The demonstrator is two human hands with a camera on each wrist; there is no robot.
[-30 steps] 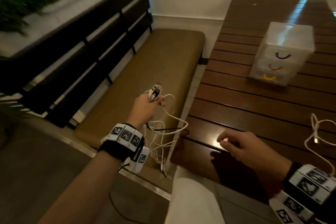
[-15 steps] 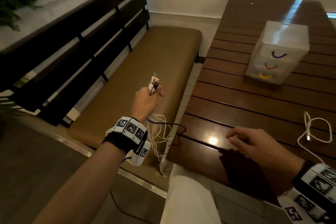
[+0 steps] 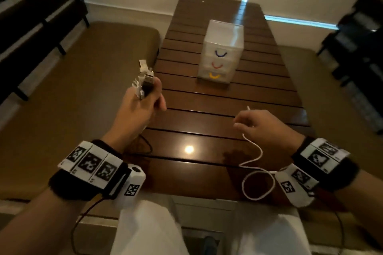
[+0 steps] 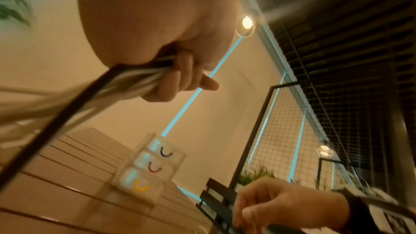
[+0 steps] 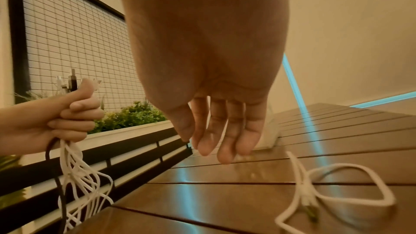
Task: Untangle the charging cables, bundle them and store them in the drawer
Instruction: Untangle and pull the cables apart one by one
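The left hand (image 3: 136, 107) is clenched around a bunch of white and black charging cables (image 5: 76, 172), gripping them just below their plugs so the connector ends (image 3: 145, 77) stand up together above the fist while the loose lengths dangle beside the near left edge of the dark slatted wooden worktop (image 3: 207, 114). Holding them by the heads this way looks meant to let the strands hang straight and fall free of one another. The right hand (image 3: 267, 126) hovers low over the worktop with fingers relaxed and slightly spread, grasping nothing; it is right at one more loose white cable (image 3: 256, 176) that lies in a curl on the wood, its end showing just past the knuckles. I would judge that this stray one is the next to be gathered into the bunch. Farther back on the worktop stands a small translucent plastic three-drawer unit (image 3: 221, 51) with blue, red and yellow curved handles, all drawers closed, well apart from both hands.
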